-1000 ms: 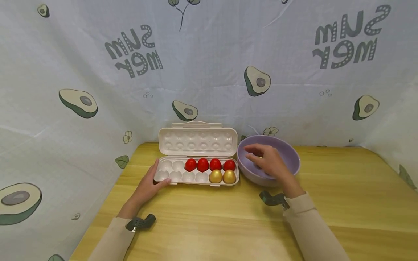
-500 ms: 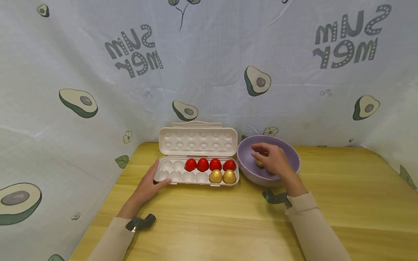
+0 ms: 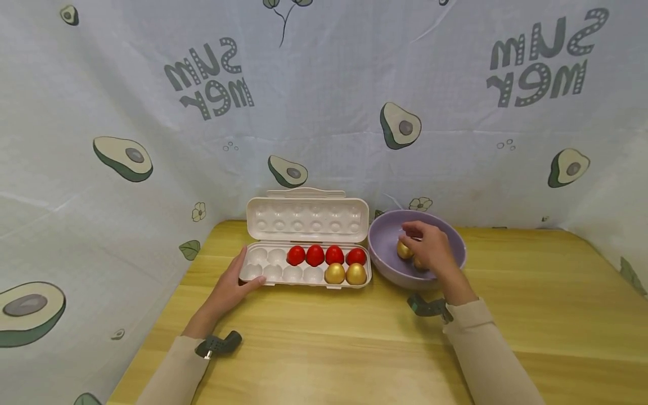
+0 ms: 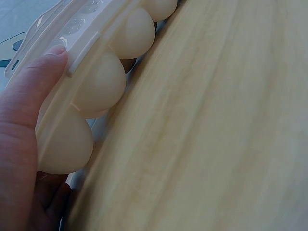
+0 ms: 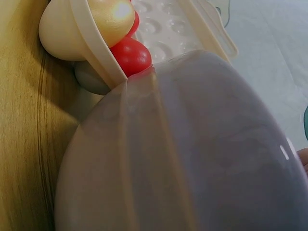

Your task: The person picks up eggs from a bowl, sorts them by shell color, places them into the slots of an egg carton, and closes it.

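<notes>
A cream egg carton [image 3: 304, 284] lies with its lid raised. My left hand [image 3: 229, 289] grips its left end, thumb on the front rim; in the left wrist view the thumb [image 4: 36, 86] lies over the rim and the fingers curl below. Red eggs [image 3: 315, 256] fill part of the back row. Two gold eggs [image 3: 345, 274] sit at the front right. Inside the purple bowl [image 3: 385, 264], my right hand [image 3: 430, 247] reaches down with bent fingers beside a gold egg [image 3: 404, 250]; another gold egg [image 3: 419, 263] is partly under the hand. Whether the fingers pinch one is hidden.
The bowl stands against the carton's right end on a wooden table [image 3: 324, 349]. A printed cloth [image 3: 324, 112] hangs right behind both. In the right wrist view the bowl's outer wall [image 5: 183, 154] blocks most of the sight.
My right hand has shifted rightward within the bowl, and more of the gold eggs shows now. The left hand and the carton have stayed in place.
</notes>
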Motion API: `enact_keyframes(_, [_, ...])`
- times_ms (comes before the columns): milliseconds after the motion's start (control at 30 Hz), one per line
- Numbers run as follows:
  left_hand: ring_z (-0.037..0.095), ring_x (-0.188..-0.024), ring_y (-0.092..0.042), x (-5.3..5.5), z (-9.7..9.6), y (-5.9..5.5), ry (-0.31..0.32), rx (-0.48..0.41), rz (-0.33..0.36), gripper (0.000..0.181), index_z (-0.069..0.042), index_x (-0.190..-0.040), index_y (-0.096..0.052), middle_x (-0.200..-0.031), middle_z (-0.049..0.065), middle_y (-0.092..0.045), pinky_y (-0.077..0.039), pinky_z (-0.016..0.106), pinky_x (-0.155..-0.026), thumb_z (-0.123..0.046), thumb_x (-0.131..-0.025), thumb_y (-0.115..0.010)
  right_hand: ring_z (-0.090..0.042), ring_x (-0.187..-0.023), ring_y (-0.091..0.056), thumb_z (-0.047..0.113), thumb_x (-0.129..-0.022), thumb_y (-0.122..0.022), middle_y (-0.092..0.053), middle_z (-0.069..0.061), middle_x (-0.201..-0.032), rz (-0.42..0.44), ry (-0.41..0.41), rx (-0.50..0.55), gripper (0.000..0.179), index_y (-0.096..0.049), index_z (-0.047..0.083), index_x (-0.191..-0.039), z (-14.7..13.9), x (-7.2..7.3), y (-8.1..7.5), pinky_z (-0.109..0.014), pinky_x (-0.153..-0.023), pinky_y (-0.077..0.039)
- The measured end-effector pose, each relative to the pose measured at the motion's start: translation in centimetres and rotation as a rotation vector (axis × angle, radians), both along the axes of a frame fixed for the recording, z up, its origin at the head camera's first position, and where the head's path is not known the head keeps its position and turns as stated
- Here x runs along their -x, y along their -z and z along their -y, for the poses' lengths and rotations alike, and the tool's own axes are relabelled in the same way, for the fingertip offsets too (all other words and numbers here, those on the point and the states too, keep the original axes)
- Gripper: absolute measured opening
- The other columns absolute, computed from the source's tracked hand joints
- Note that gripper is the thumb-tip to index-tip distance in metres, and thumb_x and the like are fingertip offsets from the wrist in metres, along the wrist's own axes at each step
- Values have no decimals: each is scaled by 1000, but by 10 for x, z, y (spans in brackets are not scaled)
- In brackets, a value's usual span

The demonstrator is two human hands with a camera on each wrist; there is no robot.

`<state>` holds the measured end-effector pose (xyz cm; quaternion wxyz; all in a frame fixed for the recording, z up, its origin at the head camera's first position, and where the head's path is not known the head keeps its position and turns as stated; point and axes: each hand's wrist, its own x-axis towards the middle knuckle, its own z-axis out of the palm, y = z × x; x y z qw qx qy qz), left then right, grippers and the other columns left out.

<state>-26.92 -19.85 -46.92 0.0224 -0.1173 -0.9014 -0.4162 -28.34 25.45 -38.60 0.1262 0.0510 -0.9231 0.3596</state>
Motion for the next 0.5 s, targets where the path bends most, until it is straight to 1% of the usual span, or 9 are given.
enact_keyframes(300, [38,-144,-17,1,0,-1,3,-4,-4,100,-9,-156,-8,-159,17,-15,-18,56,-114,-50,-86,-67,-40,-112,-59,18,-90,-66,-63,-25,-119,73,22,-16,44,-57,-6,-126,-1,0,-1,-52,-101,-40])
enact_keyframes(500, [38,-144,-16,1,0,1,7,-4,-1,100,-9,-156,-8,-159,18,-14,-18,57,-113,-49,-86,-68,-41,-114,-58,18,-90,-67,-60,-27,-122,92,23,-26,47,-56,-8,-127,-1,-1,0,-52,-101,-40])
